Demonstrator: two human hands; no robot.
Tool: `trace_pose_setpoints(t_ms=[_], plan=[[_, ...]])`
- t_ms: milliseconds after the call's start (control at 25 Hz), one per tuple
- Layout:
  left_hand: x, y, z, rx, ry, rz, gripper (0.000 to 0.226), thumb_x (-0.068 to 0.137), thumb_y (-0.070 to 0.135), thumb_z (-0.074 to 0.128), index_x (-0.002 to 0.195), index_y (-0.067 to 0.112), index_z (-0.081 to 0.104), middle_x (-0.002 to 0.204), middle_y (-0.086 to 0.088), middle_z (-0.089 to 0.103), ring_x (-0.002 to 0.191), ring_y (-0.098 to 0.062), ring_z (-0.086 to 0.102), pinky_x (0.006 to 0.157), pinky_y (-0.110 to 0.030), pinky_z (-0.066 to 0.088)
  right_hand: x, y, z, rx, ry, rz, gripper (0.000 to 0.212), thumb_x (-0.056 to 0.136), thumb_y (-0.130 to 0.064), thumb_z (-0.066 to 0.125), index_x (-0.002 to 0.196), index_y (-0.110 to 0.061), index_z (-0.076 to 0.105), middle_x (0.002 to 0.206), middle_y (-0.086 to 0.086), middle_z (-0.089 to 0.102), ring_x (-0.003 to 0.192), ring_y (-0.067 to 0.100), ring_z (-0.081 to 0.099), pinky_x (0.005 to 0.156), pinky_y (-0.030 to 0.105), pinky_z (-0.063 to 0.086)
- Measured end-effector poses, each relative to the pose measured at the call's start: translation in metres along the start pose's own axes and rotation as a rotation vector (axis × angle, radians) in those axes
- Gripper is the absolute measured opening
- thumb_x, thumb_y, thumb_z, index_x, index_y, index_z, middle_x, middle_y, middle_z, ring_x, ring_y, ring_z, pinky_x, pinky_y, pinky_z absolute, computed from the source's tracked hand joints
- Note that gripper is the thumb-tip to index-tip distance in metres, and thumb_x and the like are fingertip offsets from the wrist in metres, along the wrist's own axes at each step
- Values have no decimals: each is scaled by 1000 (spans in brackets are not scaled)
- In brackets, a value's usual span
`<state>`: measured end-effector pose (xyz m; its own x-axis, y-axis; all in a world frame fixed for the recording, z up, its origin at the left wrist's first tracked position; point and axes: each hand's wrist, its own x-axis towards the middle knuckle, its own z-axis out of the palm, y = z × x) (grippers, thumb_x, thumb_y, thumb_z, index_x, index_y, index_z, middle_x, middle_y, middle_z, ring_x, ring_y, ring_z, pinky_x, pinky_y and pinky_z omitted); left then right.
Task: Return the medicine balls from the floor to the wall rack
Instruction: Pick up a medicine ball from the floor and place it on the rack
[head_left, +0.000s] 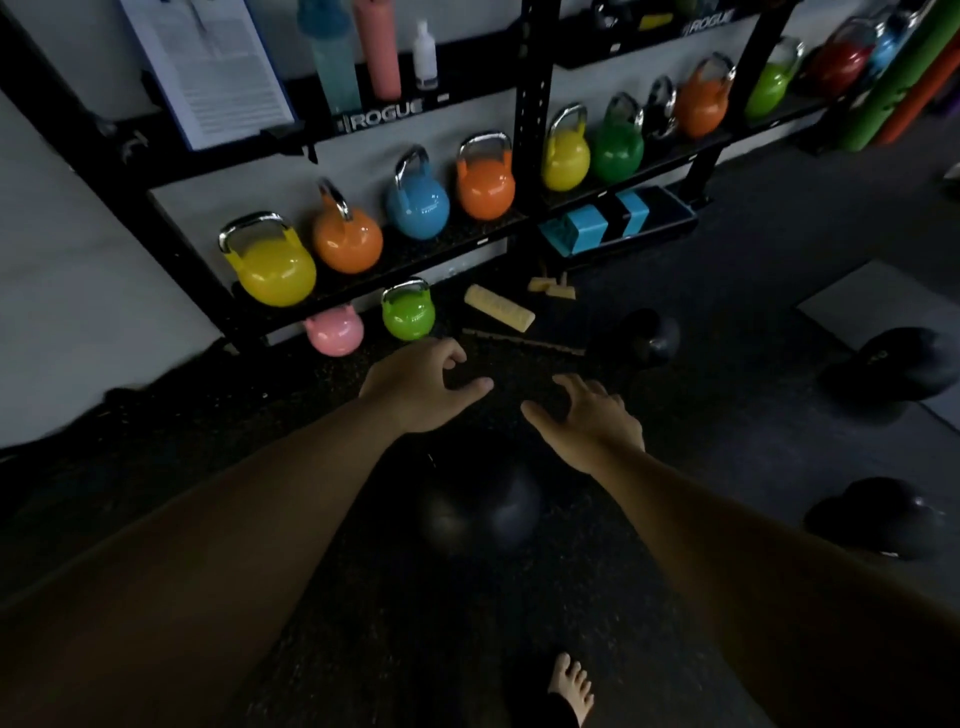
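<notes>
A black medicine ball (480, 506) lies on the dark rubber floor, below and between my forearms. My left hand (423, 384) and my right hand (589, 421) reach forward above it, both with fingers spread and nothing in them. Three more black medicine balls rest on the floor: one ahead (644, 338), one at the far right (904, 364), one at the near right (883, 517). The black wall rack (530, 104) stands ahead, its shelves loaded with coloured kettlebells.
A pink kettlebell (335, 330) and a green kettlebell (408, 312) sit on the floor under the lowest shelf. A yellow roller (498, 307) and a blue-and-black box (613, 218) lie near the rack's foot. My bare foot (571, 688) is at the bottom.
</notes>
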<state>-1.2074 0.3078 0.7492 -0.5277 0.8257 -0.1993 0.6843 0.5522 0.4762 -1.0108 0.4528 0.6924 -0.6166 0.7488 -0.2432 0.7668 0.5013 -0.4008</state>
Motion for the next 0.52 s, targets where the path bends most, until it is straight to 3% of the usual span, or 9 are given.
trace_pose_setpoints(t_ms=[160, 360, 520], plan=[[57, -36, 63, 5, -29, -57, 60, 88, 74, 65, 131, 32, 64, 131, 10, 65, 119, -15, 64, 97, -40, 51, 59, 24, 59, -49, -105, 35, 88, 82, -89, 33, 154, -37, 35, 154, 6, 47, 135, 37, 46, 101, 55, 41], [148, -115, 177, 2, -147, -95, 60, 88, 73, 67, 130, 31, 65, 130, 8, 66, 118, -17, 65, 104, -44, 53, 152, 48, 177, -33, -181, 116, 85, 82, -87, 36, 147, -34, 45, 145, 6, 54, 130, 34, 51, 99, 54, 44], [195, -197, 268, -7, -174, -147, 64, 89, 75, 65, 134, 30, 64, 134, 8, 65, 120, -18, 64, 103, -45, 54, 203, 78, 293, 44, -211, 179, 89, 80, -89, 41, 150, -35, 41, 149, 6, 51, 134, 35, 49, 99, 55, 48]])
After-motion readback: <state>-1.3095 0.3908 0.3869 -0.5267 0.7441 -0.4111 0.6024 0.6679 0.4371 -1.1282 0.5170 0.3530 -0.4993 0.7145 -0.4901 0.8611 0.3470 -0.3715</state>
